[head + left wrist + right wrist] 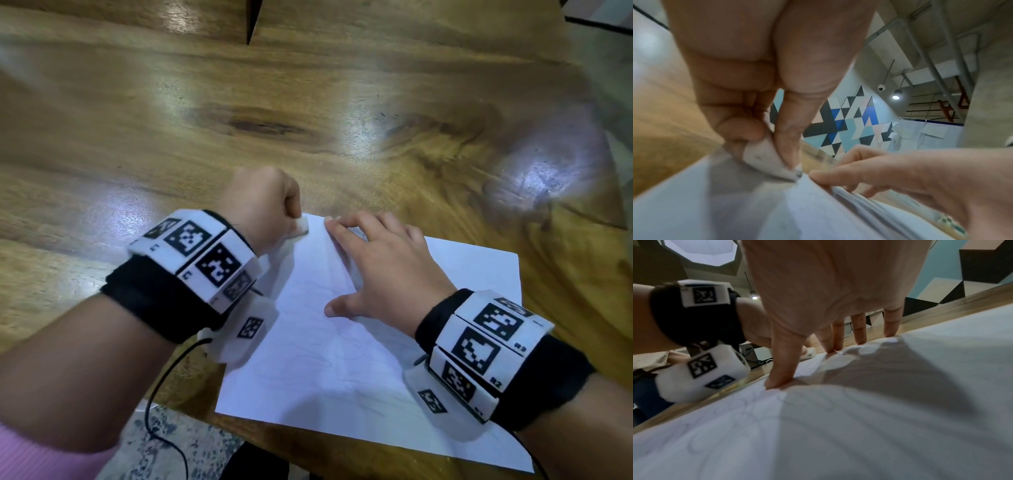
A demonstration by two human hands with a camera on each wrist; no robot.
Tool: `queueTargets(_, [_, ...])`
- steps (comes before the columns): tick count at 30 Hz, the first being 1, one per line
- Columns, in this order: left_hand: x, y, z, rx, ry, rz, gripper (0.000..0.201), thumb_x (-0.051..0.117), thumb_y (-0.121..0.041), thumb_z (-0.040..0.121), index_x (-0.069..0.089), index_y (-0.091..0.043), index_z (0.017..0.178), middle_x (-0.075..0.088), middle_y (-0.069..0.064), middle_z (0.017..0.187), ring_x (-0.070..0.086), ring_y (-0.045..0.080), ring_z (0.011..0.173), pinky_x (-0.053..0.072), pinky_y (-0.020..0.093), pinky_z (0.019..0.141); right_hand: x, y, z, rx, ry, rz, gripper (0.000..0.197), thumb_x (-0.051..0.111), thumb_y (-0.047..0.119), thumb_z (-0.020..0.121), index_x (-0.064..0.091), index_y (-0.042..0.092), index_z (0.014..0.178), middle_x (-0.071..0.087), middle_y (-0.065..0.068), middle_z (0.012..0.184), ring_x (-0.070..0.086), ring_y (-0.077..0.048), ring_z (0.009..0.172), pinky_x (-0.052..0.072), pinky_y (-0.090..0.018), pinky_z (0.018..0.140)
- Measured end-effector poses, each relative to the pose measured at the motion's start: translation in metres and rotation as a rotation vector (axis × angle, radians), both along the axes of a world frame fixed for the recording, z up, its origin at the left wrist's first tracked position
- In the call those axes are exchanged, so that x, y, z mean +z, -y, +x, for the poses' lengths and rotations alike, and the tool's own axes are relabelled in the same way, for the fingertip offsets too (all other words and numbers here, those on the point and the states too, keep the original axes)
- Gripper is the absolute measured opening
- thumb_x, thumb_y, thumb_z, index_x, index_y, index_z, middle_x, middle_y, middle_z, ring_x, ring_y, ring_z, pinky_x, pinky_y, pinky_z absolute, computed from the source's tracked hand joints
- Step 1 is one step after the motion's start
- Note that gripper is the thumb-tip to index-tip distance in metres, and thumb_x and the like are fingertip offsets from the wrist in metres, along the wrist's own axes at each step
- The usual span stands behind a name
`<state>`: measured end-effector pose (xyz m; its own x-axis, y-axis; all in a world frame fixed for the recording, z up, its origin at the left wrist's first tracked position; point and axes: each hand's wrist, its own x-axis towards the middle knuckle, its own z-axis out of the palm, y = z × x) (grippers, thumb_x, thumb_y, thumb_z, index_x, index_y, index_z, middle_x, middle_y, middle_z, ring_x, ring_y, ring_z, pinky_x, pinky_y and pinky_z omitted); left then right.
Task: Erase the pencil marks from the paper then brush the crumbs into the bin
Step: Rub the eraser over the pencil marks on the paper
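A white sheet of paper (359,370) with faint pencil loops lies at the near edge of the wooden table (239,120). My left hand (263,205) is curled in a fist and pinches a small white eraser (302,226) against the paper's far left corner. The eraser (766,155) shows between thumb and forefinger in the left wrist view. My right hand (383,260) lies spread on the paper with straight fingers, thumb and fingertips (861,339) pressing the sheet down. Faint pencil lines (731,415) run across the paper (859,426). No bin is in view.
The table's near edge runs just below the paper, with speckled floor (164,442) beyond it. A black cable (161,387) hangs from my left wrist band. Bare wood stretches beyond the paper, and a dark gap (252,20) splits the boards at the back.
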<state>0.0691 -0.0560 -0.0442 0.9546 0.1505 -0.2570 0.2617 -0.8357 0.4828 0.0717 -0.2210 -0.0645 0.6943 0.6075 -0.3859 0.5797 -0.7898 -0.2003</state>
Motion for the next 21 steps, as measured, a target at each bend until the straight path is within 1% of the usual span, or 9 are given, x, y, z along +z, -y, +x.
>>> queueTargets(2, [-0.004, -0.002, -0.01, -0.037, -0.034, 0.005, 0.018, 0.074, -0.018, 0.068, 0.061, -0.018, 0.058, 0.049, -0.01, 0.052, 0.05, 0.013, 0.059, 0.034, 0.014, 0.053, 0.0, 0.0, 0.0, -0.007, 0.001, 0.005, 0.106, 0.067, 0.067, 0.064, 0.014, 0.031, 0.147, 0.021, 0.016, 0.141, 0.021, -0.013, 0.124, 0.018, -0.034, 0.104])
queueTargets(4, [-0.004, -0.005, -0.026, -0.146, -0.176, -0.026, 0.024, 0.077, -0.02, 0.064, 0.057, -0.02, 0.05, 0.053, -0.011, 0.043, 0.049, 0.003, 0.049, 0.033, 0.005, 0.045, 0.001, 0.001, -0.001, -0.005, -0.002, 0.004, 0.106, 0.066, 0.068, 0.064, 0.013, 0.032, 0.148, 0.02, 0.017, 0.142, 0.02, -0.013, 0.124, 0.018, -0.033, 0.104])
queueTargets(6, [-0.004, -0.008, -0.028, -0.158, -0.24, -0.083, 0.02, 0.079, -0.022, 0.061, 0.062, -0.02, 0.052, 0.059, -0.014, 0.045, 0.052, 0.0, 0.049, 0.033, 0.006, 0.043, 0.001, 0.001, -0.001, 0.001, -0.001, 0.001, 0.106, 0.066, 0.068, 0.064, 0.012, 0.032, 0.148, 0.02, 0.017, 0.142, 0.02, -0.013, 0.124, 0.018, -0.033, 0.104])
queueTargets(8, [-0.005, -0.009, -0.014, -0.088, -0.132, -0.081, 0.015, 0.079, -0.022, 0.063, 0.065, -0.018, 0.059, 0.061, -0.009, 0.056, 0.052, 0.006, 0.055, 0.033, 0.007, 0.045, 0.002, 0.0, -0.001, 0.0, -0.001, -0.003, 0.106, 0.066, 0.069, 0.064, 0.012, 0.033, 0.148, 0.02, 0.017, 0.142, 0.02, -0.014, 0.123, 0.018, -0.034, 0.103])
queueTargets(10, [-0.004, -0.004, 0.003, -0.034, -0.02, -0.07, 0.013, 0.077, -0.021, 0.066, 0.066, -0.015, 0.064, 0.055, -0.008, 0.056, 0.047, 0.004, 0.054, 0.031, 0.006, 0.044, 0.003, 0.0, 0.0, -0.003, -0.003, -0.006, 0.106, 0.066, 0.069, 0.063, 0.012, 0.034, 0.148, 0.02, 0.017, 0.141, 0.02, -0.014, 0.123, 0.018, -0.034, 0.103])
queueTargets(12, [-0.004, 0.001, 0.007, -0.017, 0.004, -0.055, 0.013, 0.076, -0.02, 0.068, 0.066, -0.014, 0.064, 0.052, -0.01, 0.054, 0.048, 0.008, 0.055, 0.032, 0.012, 0.046, 0.003, 0.0, 0.0, -0.001, -0.009, -0.008, 0.105, 0.066, 0.068, 0.064, 0.012, 0.035, 0.147, 0.02, 0.017, 0.141, 0.018, -0.014, 0.123, 0.018, -0.034, 0.103])
queueTargets(15, [-0.005, -0.002, -0.014, -0.166, -0.163, -0.063, 0.021, 0.078, -0.022, 0.065, 0.061, -0.018, 0.053, 0.054, -0.011, 0.045, 0.052, 0.003, 0.052, 0.034, 0.007, 0.043, 0.004, -0.001, 0.0, -0.004, -0.018, -0.007, 0.105, 0.066, 0.067, 0.064, 0.011, 0.034, 0.148, 0.02, 0.017, 0.141, 0.018, -0.014, 0.123, 0.017, -0.034, 0.104])
queueTargets(17, [-0.004, -0.003, -0.019, -0.218, -0.267, -0.101, 0.018, 0.08, -0.024, 0.063, 0.064, -0.018, 0.056, 0.057, -0.014, 0.043, 0.051, 0.0, 0.046, 0.035, 0.003, 0.042, 0.004, 0.0, 0.0, -0.002, -0.028, -0.003, 0.105, 0.067, 0.066, 0.065, 0.011, 0.034, 0.148, 0.021, 0.017, 0.141, 0.019, -0.015, 0.123, 0.017, -0.034, 0.104])
queueTargets(21, [-0.002, 0.002, 0.004, -0.066, -0.028, -0.061, 0.014, 0.076, -0.021, 0.068, 0.064, -0.017, 0.063, 0.051, -0.011, 0.053, 0.044, 0.002, 0.051, 0.032, 0.0, 0.042, 0.004, 0.002, 0.003, 0.013, -0.051, -0.01, 0.103, 0.069, 0.062, 0.067, 0.011, 0.034, 0.148, 0.021, 0.017, 0.139, 0.018, -0.015, 0.123, 0.018, -0.034, 0.103])
